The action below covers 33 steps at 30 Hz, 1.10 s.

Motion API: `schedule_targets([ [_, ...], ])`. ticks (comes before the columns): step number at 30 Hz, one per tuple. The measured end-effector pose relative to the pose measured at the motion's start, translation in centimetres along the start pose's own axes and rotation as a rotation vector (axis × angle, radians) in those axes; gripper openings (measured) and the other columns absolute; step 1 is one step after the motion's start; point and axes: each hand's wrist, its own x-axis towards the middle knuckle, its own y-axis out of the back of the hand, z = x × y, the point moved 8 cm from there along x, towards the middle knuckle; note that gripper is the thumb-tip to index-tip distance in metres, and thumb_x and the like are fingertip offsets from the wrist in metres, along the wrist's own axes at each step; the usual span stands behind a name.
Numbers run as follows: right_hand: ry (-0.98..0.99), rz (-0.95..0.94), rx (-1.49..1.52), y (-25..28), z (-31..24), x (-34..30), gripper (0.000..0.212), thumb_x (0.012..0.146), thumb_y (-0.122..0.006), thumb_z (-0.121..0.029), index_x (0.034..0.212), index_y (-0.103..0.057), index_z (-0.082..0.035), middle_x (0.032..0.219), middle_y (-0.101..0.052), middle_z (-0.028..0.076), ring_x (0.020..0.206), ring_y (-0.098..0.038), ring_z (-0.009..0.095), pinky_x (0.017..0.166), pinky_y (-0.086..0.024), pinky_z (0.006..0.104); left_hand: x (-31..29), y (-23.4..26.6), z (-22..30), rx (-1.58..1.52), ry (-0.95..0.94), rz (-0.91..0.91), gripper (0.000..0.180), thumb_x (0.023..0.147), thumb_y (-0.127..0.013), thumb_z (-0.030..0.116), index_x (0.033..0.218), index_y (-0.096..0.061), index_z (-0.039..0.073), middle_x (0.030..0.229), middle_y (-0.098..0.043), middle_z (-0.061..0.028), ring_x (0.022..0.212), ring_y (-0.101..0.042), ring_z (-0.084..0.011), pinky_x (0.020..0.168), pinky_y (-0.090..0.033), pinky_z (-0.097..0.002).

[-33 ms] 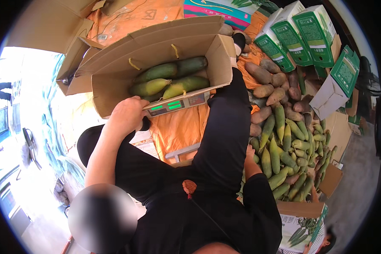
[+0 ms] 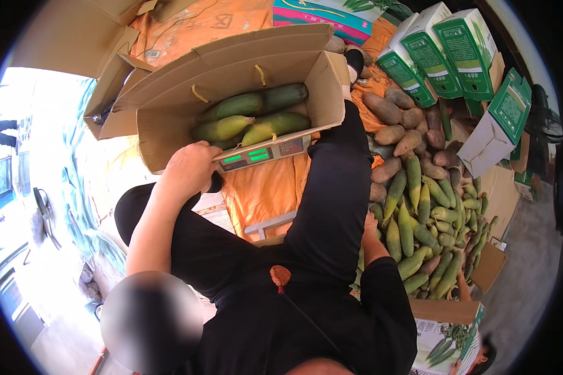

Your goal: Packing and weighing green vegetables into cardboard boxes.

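Observation:
An open cardboard box lies in front of me with several green radishes inside. My left hand is closed over the box's near edge, at its left side. Under that edge shows a digital scale with lit green figures. Down by my right leg, my right hand rests at the left border of a pile of green radishes. Its fingers are mostly hidden by the leg and the pile, so what it holds, if anything, does not show.
Brownish-purple roots lie beyond the radish pile. Green and white cartons stand at the far right. Another person's hand reaches to the pile's near right, beside a printed box. An orange sheet covers the floor.
The box has shifted very slightly to the right. A green radish beside the other person's hand has moved a little at the pile's near right. My hands stay in place.

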Motion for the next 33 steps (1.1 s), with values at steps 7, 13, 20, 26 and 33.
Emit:
schedule_targets([
  [7, 0.036, 0.347, 1.056, 6.0, 3.0, 2.0, 0.049, 0.083, -0.066, -0.012, 0.123, -0.041, 0.001, 0.116, -0.059, 0.02, 0.108, -0.057, 0.038, 0.087, -0.045, 0.0425, 0.2, -0.3, -0.1, 0.029, -0.014, 0.008, 0.025, 0.081, -0.061, 0.01, 0.104, -0.068, 0.004, 0.094, -0.064, -0.0178, 0.093, -0.061, -0.0364, 0.084, -0.048, -0.0441],
  [13, 0.406, 0.692, 1.242, 24.9, 0.1, -7.2, 0.051, 0.084, -0.065, -0.004, 0.127, -0.039, 0.002, 0.114, -0.059, 0.018, 0.104, -0.059, 0.025, 0.089, -0.045, 0.0326, -0.1, -0.2, -0.2, 0.094, -0.012, -0.045, 0.026, 0.081, -0.061, 0.012, 0.105, -0.068, 0.005, 0.096, -0.063, -0.0173, 0.095, -0.061, -0.0351, 0.085, -0.048, -0.0445],
  [20, 0.943, 0.971, 1.429, 44.1, -3.6, -20.3, 0.051, 0.084, -0.062, 0.004, 0.129, -0.039, 0.0, 0.119, -0.054, 0.01, 0.108, -0.056, 0.019, 0.093, -0.045, 0.0335, 0.0, -0.6, -0.3, 0.083, -0.004, -0.032, 0.026, 0.081, -0.061, 0.012, 0.105, -0.068, 0.005, 0.096, -0.063, -0.0177, 0.096, -0.06, -0.0354, 0.086, -0.048, -0.0446],
  [26, 1.351, 0.883, 1.298, 50.7, -12.7, -25.5, 0.043, 0.081, -0.066, 0.0, 0.12, -0.048, -0.001, 0.107, -0.061, 0.009, 0.102, -0.059, 0.019, 0.088, -0.049, 0.0336, -0.2, 0.0, -0.1, 0.032, -0.026, 0.004, 0.025, 0.081, -0.062, 0.012, 0.104, -0.068, 0.005, 0.095, -0.063, -0.0184, 0.097, -0.06, -0.0359, 0.087, -0.047, -0.0452],
  [33, 1.103, 1.093, 0.446, 49.2, -20.4, -23.1, 0.048, 0.076, -0.073, -0.023, 0.117, -0.055, -0.006, 0.103, -0.065, 0.014, 0.1, -0.059, 0.034, 0.085, -0.046, 0.0423, 0.2, 0.2, 0.3, 0.042, 0.006, -0.04, 0.022, 0.081, -0.062, 0.012, 0.101, -0.068, 0.004, 0.093, -0.062, -0.0201, 0.095, -0.059, -0.0382, 0.084, -0.046, -0.0462],
])
